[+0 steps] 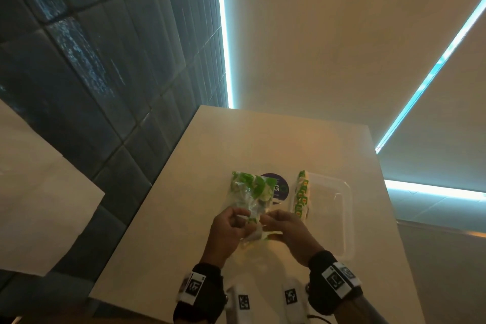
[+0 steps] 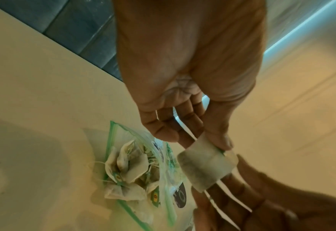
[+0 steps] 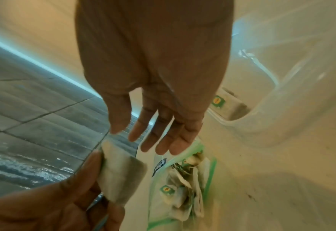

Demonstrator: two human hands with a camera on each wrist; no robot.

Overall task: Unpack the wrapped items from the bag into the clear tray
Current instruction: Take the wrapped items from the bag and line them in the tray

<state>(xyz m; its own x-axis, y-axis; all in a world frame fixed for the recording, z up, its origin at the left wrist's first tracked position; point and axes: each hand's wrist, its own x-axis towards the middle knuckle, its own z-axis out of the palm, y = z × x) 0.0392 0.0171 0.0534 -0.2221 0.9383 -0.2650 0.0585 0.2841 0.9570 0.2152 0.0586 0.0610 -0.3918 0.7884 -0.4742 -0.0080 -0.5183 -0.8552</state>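
The left hand [image 2: 184,87] pinches a tea bag [image 2: 206,167] between thumb and fingers, and the right hand [image 3: 155,78] hangs beside it with fingers straight and loose, holding nothing. Past them the bag [image 1: 249,192] lies mid-counter [image 1: 184,192], with more tea bags inside. Toward the right edge sits the clear tray [image 1: 339,218], a row of wrapped items [image 1: 302,196] along its left wall.

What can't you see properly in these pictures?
- Head view: the tea bag is hidden between the left hand and right hand.
- Wrist views: the count inside the zip bag is unclear; they overlap.
- Right wrist view: the clear tray is blurred and cut off.
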